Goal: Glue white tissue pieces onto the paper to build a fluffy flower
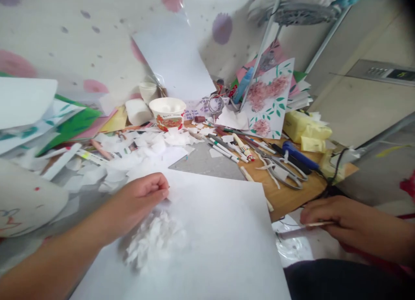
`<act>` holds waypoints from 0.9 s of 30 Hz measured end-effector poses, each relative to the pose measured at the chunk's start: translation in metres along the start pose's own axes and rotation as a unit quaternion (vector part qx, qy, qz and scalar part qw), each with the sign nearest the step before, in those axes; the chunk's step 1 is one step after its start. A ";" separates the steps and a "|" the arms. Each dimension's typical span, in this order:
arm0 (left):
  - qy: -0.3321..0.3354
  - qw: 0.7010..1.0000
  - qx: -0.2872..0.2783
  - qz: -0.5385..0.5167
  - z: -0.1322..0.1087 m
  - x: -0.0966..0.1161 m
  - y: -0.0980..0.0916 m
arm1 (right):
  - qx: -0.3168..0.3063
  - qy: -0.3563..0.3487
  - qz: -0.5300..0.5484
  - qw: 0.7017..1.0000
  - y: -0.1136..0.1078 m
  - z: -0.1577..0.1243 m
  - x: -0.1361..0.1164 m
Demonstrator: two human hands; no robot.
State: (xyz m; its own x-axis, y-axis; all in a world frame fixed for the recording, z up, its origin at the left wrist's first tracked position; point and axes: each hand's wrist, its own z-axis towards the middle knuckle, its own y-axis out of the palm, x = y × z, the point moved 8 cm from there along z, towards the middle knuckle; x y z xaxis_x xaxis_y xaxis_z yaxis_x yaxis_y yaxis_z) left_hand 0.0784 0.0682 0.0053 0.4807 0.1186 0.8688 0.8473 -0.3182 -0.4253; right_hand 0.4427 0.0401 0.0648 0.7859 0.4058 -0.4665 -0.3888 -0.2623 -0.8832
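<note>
Busy, by the look of it, with heaping or setting small paper bits at one spot on the large, smooth white sheet of paper [223, 244], laid at the near side of the grey tabletop [202, 161]. On that sheet, left of its middle: a loose, ruffled mound of small white paper pieces [155, 240]. Just beyond the mound, the left hand [142, 196], with thumb and curled fingers pressed together; impossible to tell about any scrap pinched between. Off to the right, past the sheet's edge and well apart from the mound, the right hand [343, 220], pinching a thin, pale, straight stick [320, 224].

Farther left, loose flat white paper scraps [145, 146], spread near a white paper bowl with a red printed pattern [167, 114]. Far right, leaning upright, a white card with pink ruffled blossoms and green leaves [275, 88]; nearer, on a brown board [283, 200], silver metal scissors [287, 174].

Calling next, in all likelihood, for a light, exact touch: keeping the mound together, bringing the stick across to it only if needed for pressing, and disturbing no loose pieces.
</note>
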 end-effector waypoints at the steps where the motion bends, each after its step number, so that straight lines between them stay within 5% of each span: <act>1: -0.001 1.000 -0.001 -0.004 0.001 -0.002 0.000 | -0.037 0.009 -0.020 0.999 0.004 -0.004 0.006; 3: -0.006 1.000 0.005 -0.008 0.002 -0.005 -0.002 | -0.074 0.028 -0.043 0.996 0.007 -0.007 0.014; 7: 0.050 0.997 0.065 -0.003 -0.005 0.009 -0.013 | 0.002 0.042 -0.024 0.999 0.003 0.003 0.012; 10: 0.100 0.993 0.063 0.012 -0.018 0.027 -0.012 | 0.080 0.033 0.042 0.995 0.009 0.015 -0.002; 14: 0.100 0.994 0.034 0.009 -0.026 0.035 -0.004 | 0.104 0.023 0.183 0.977 0.027 0.033 -0.037; 18: 0.114 0.993 0.020 -0.010 -0.029 0.039 -0.002 | 0.051 -0.017 0.282 0.958 0.043 0.056 -0.082; 27: 0.196 0.977 -0.079 -0.018 -0.042 0.058 0.018 | -0.131 0.047 0.366 0.920 0.099 0.100 -0.138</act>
State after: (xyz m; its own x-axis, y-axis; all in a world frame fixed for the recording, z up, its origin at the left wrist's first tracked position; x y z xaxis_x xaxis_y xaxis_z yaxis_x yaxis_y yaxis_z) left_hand 0.1123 0.0299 0.0583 0.3013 -0.2263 0.9263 0.8015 -0.4661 -0.3746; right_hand 0.2472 0.0455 0.0371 0.4027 -0.0387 -0.9145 -0.7107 -0.6428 -0.2858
